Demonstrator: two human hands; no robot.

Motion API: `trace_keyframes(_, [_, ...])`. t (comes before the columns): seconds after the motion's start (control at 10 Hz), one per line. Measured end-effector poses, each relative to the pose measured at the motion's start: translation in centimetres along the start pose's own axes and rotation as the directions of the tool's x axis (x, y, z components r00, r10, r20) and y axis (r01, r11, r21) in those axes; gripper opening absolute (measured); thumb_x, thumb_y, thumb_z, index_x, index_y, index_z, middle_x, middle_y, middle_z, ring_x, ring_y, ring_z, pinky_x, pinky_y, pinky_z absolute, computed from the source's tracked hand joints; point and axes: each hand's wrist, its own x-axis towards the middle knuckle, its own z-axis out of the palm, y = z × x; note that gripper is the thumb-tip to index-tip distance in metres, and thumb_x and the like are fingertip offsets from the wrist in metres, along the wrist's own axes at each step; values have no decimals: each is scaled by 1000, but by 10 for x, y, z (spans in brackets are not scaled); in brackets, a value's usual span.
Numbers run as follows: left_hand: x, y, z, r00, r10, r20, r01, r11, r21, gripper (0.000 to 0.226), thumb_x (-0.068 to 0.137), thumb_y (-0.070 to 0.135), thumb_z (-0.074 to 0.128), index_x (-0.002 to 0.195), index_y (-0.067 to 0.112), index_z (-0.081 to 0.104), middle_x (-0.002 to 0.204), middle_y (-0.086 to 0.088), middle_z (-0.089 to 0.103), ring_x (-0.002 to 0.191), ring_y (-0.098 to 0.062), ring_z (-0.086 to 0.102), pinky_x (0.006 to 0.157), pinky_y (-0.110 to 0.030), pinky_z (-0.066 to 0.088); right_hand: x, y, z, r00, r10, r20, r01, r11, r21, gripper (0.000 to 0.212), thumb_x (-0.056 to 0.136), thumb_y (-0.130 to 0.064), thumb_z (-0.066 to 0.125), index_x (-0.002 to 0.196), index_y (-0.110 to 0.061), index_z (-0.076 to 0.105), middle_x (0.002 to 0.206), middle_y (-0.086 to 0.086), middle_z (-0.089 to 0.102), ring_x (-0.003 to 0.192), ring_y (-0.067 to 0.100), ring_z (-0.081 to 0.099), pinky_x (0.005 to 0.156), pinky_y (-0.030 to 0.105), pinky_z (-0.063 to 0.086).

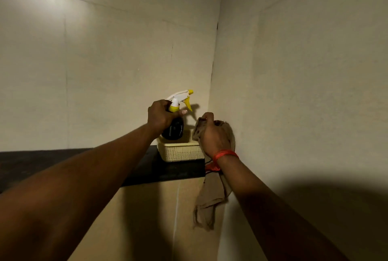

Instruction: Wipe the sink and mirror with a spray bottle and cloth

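A dark spray bottle with a white and yellow trigger head is held by its neck in my left hand, its base just above or inside a cream plastic basket. My right hand is closed around a brown cloth, which hangs down below my wrist beside the basket. An orange band circles that wrist. No sink or mirror is in view.
The basket stands at the right end of a black shelf in a corner of beige walls. The right wall is close beside my right hand. Below the shelf is a beige panel.
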Motion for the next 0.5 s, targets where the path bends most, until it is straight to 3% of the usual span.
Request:
trace_keyframes(0.1, [2,-20,10,1000,-14,14,14,1000,11,45,73,36,93,106,12,75,89,2,69,89,-17,62,60,-12,38,19,5,9,984,57,167,-30,987,-158,43,91,-24,62,127,-8,45,107,16,69,108,36,61,91,37,46])
trace_keyframes(0.2, [3,-33,11,998,-53,32,51,997,55,53,71,37,94,112,10,74,96,1,68,93,-19,64,60,-12,37,43,4,10,931,122,344,4,939,-344,55,84,-36,75,124,-4,56,119,19,66,111,36,62,90,37,49])
trace_keyframes(0.3, [10,-46,11,992,-121,47,114,985,132,65,71,45,93,118,8,69,102,-4,70,97,-21,65,70,-25,43,63,-7,10,808,174,563,126,883,-453,43,90,-38,67,116,-5,64,122,16,66,108,34,65,90,38,52])
trace_keyframes(0.4, [4,-44,2,992,-118,-54,121,991,58,95,64,57,92,137,11,52,121,-9,71,114,-28,66,89,-36,49,67,-42,-12,715,144,684,202,895,-399,20,98,-23,54,84,-9,59,92,13,68,71,26,64,63,31,51])
trace_keyframes(0.5, [-5,-30,-7,983,21,-181,5,990,140,90,70,65,83,139,16,51,129,-7,68,123,-30,62,100,-46,50,70,-73,-39,824,24,566,267,864,-426,6,94,-16,58,97,-12,61,91,13,67,75,26,66,61,30,50])
